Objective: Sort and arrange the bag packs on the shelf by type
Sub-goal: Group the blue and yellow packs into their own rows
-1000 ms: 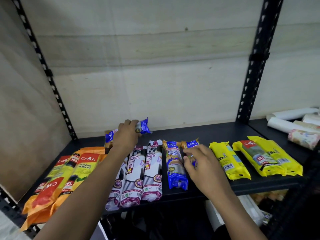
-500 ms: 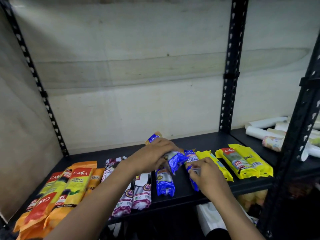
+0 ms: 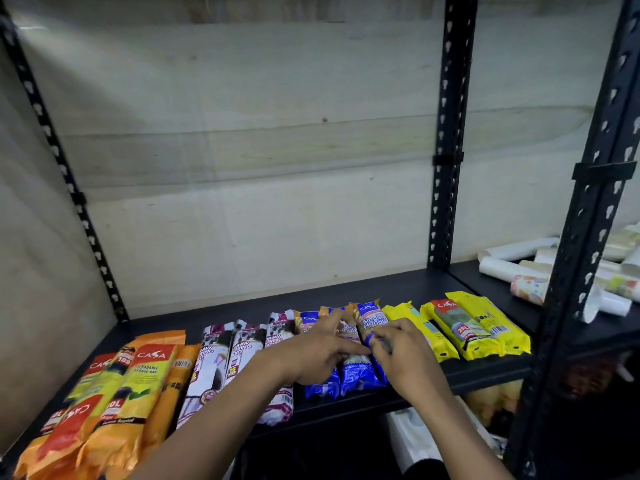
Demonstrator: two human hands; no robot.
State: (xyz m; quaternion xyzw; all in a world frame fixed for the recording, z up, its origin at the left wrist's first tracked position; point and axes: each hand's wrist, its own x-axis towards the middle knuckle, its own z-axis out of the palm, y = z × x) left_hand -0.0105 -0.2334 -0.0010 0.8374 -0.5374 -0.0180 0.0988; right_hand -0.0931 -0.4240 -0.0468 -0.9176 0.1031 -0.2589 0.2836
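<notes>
Left hand [image 3: 313, 355] lay flat and released on the blue packs [image 3: 356, 374], right hand [image 3: 401, 355] pinching one, all running lengthwise from the shelf [image 3: 398, 287] front edge to back.

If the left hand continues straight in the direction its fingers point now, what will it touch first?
Probably the blue pack marked "Single Handle". The left hand points right and toward the back, fingertips already close to it. Depth is unclear, so maybe the right hand first.
</notes>
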